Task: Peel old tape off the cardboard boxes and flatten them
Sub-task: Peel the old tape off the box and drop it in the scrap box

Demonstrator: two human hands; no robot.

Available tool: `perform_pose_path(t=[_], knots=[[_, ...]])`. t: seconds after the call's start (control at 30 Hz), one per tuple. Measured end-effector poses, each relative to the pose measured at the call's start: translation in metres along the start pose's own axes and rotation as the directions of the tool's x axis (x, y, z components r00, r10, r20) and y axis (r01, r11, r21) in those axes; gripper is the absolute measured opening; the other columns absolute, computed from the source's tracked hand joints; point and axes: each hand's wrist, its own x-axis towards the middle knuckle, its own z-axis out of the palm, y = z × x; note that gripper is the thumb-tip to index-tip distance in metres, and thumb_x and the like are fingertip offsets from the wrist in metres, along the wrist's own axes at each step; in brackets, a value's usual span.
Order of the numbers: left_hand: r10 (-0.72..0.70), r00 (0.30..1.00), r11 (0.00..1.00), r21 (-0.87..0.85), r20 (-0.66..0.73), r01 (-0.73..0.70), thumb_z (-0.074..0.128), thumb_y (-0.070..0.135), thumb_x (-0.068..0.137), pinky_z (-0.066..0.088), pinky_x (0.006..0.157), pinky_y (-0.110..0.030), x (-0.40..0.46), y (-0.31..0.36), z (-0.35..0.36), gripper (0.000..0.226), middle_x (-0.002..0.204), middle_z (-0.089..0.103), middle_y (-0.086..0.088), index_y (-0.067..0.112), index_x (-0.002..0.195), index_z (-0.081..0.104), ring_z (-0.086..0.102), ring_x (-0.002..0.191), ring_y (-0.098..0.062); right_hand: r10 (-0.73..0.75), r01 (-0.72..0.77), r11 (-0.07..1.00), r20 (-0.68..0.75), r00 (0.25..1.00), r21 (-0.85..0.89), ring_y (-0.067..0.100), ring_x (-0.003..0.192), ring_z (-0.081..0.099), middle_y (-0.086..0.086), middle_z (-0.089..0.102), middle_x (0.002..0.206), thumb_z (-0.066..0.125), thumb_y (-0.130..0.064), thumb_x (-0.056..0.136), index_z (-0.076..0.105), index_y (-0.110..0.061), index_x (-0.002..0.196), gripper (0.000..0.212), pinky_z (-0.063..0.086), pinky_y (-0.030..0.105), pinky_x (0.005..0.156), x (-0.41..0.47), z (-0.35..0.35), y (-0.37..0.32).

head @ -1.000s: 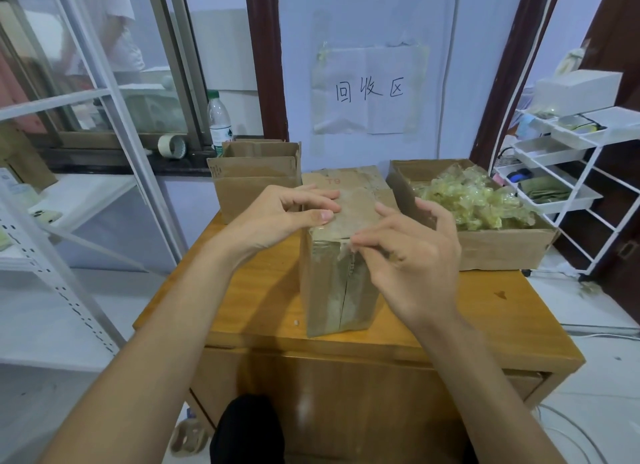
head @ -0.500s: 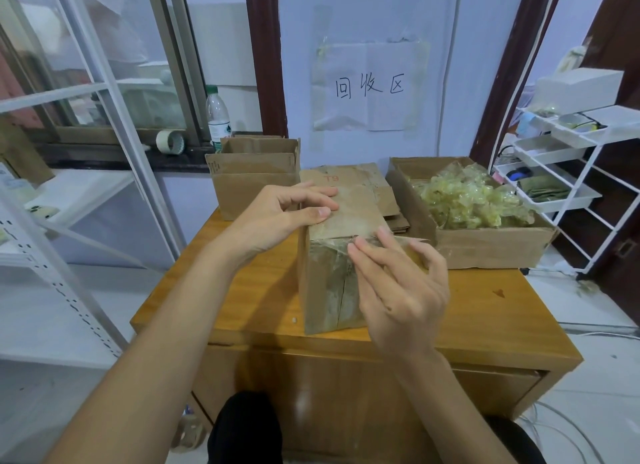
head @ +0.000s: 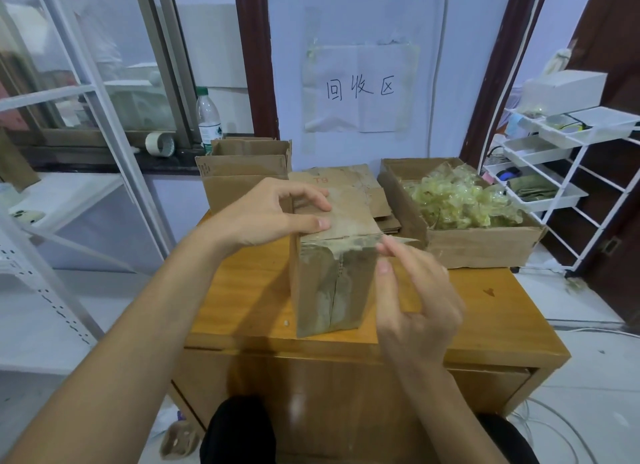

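Recycling corner of a storeroom, handwritten wall sign (head: 360, 88), box of stripped tape (head: 460, 221), white shelving (head: 554, 172)

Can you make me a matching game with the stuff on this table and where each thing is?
Things:
1. standing cardboard box
2. pile of peeled tape
3. water bottle
4. left hand

Places or states:
A. on the window ledge, beside a tape roll
B. pressing down on top of the standing box
C. in the middle of the wooden table, old tape across its upper edge
D. heaped inside the open box on the right

Pairs: 1-C, 2-D, 3-A, 4-B
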Motion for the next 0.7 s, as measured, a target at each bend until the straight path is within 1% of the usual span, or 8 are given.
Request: perform_pose_path(t=[0.1,0.17,0.2,0.27,0.33,0.37,0.53,0.7], knots=[[-0.002,0.997,0.974,0.224,0.082,-0.016,0.086,0.053,0.08,0.042,0.095,-0.022,0.009,0.015,-0.005,0.031,0.125,0.065,0.021,0.04,0.106,0.075,0.057,0.117,0.003,0.187,-0.187,0.978,0.007,0.982,0.091,0.012,0.069,0.068,-0.003,0.072,0.077,0.065,-0.009,0.097,0.077,-0.006,0.091,0.013,0.05,0.022,0.059,0.019,-0.007,-0.014],[-0.026,0.995,0.94,0.342,0.1,-0.009,0.08,0.073,0.072,0.045,0.097,-0.033,0.016,0.024,-0.004,0.045,0.121,0.061,0.022,0.046,0.107,0.071,0.055,0.111,0.001,0.41,-0.417,0.898,0.077,0.909,0.139,0.019,0.046,0.056,0.001,0.057,0.049,0.062,-0.023,0.101,0.069,-0.011,0.065,0.039,0.042,0.03,0.046,0.03,-0.009,-0.021],[-0.038,0.994,0.92,0.391,0.101,-0.005,0.075,0.081,0.066,0.045,0.101,-0.037,0.019,0.027,-0.003,0.053,0.121,0.06,0.023,0.048,0.107,0.069,0.055,0.112,0.0,0.526,-0.546,0.827,0.16,0.836,0.134,0.023,0.041,0.052,0.006,0.051,0.044,0.062,-0.031,0.102,0.063,-0.009,0.057,0.051,0.041,0.033,0.045,0.035,-0.009,-0.022],[-0.053,0.992,0.885,0.465,0.119,-0.009,0.066,0.089,0.059,0.042,0.11,-0.044,0.024,0.034,-0.001,0.064,0.126,0.058,0.023,0.05,0.11,0.066,0.055,0.12,-0.006,0.715,-0.787,0.615,0.395,0.577,0.036,0.025,0.041,0.054,0.012,0.049,0.043,0.058,-0.054,0.101,0.062,-0.006,0.053,0.068,0.04,0.027,0.044,0.046,-0.007,-0.022],[-0.066,0.987,0.875,0.484,0.149,-0.015,0.063,0.091,0.06,0.04,0.113,-0.048,0.027,0.038,0.002,0.069,0.129,0.057,0.019,0.049,0.115,0.065,0.055,0.124,-0.009,0.784,-0.909,0.401,0.556,0.276,-0.113,0.024,0.044,0.06,0.01,0.055,0.048,0.049,-0.072,0.094,0.069,-0.01,0.056,0.076,0.038,0.023,0.045,0.055,-0.003,-0.022],[-0.073,0.985,0.87,0.493,0.155,-0.013,0.063,0.09,0.059,0.04,0.113,-0.049,0.027,0.041,0.003,0.072,0.13,0.056,0.018,0.048,0.118,0.064,0.054,0.126,-0.01,0.787,-0.931,0.341,0.582,0.204,-0.134,0.024,0.046,0.062,0.009,0.059,0.051,0.047,-0.075,0.092,0.071,-0.012,0.059,0.075,0.037,0.024,0.047,0.057,-0.001,-0.023],[-0.105,0.987,0.833,0.553,0.122,0.02,0.061,0.083,0.064,0.038,0.113,-0.053,0.024,0.049,0.006,0.071,0.129,0.049,0.016,0.05,0.127,0.061,0.047,0.126,-0.012,0.756,-0.931,0.359,0.567,0.327,0.057,0.023,0.056,0.066,0.009,0.071,0.068,0.058,-0.048,0.102,0.079,-0.007,0.087,0.048,0.046,0.03,0.052,0.047,0.008,-0.016],[-0.079,0.993,0.814,0.58,0.084,0.015,0.059,0.083,0.062,0.043,0.106,-0.047,0.022,0.05,0.009,0.07,0.102,0.046,0.032,0.05,0.124,0.066,0.049,0.106,-0.012,0.749,-0.904,0.402,0.516,0.416,0.146,0.02,0.065,0.067,0.009,0.075,0.073,0.053,-0.036,0.107,0.079,-0.009,0.087,0.043,0.052,0.031,0.062,0.029,0.011,-0.016]])
